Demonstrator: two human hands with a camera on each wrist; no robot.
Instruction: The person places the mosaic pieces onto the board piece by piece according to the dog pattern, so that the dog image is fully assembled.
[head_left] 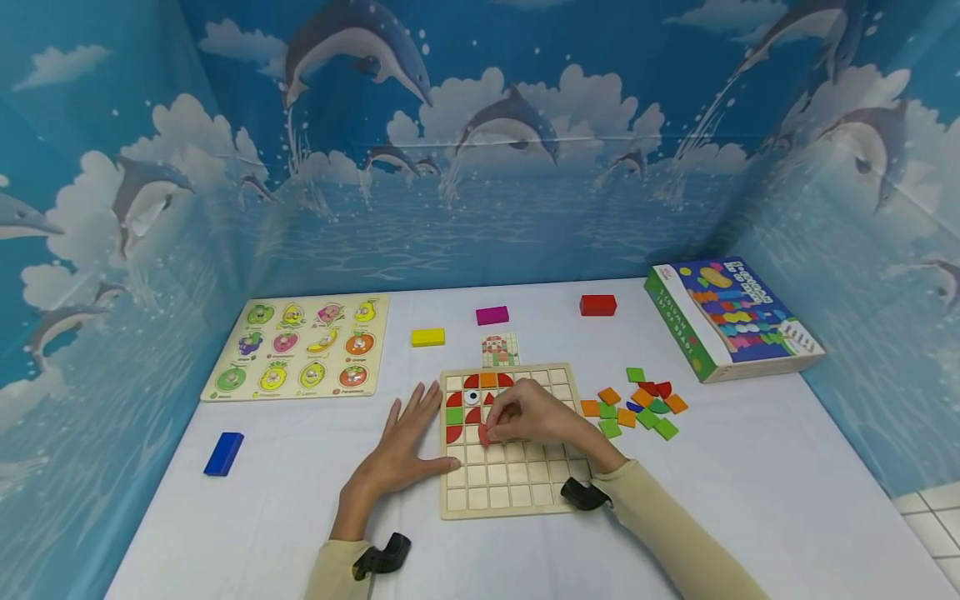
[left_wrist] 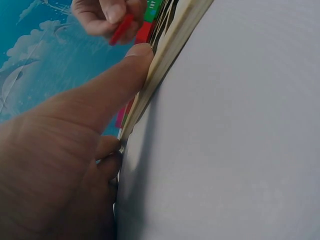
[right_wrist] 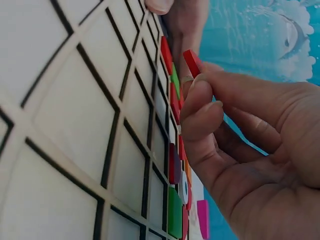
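A blue dolphin backdrop (head_left: 487, 225) stands behind a white-covered table (head_left: 285, 517), on which a gridded board (head_left: 510, 475) lies. The red piece (head_left: 483, 435) is over the board, nearer its left edge than its right and roughly midway between the far and near edges. The right hand (head_left: 528, 410) pinches it between thumb and finger, reaching in from the board's right edge, so the piece lies to the left of that hand, at its fingertips. In the right wrist view it looks clear of the grid and tilted; in the head view its longer visible side runs roughly far to near, though fingers cover part of it. That gap and tilt over the grid seem to matter most here. The left hand (head_left: 405, 446) grips nothing; its fingers are spread, with the thumb tip at the board's left edge. The hands are apart, the right one nearer the piece
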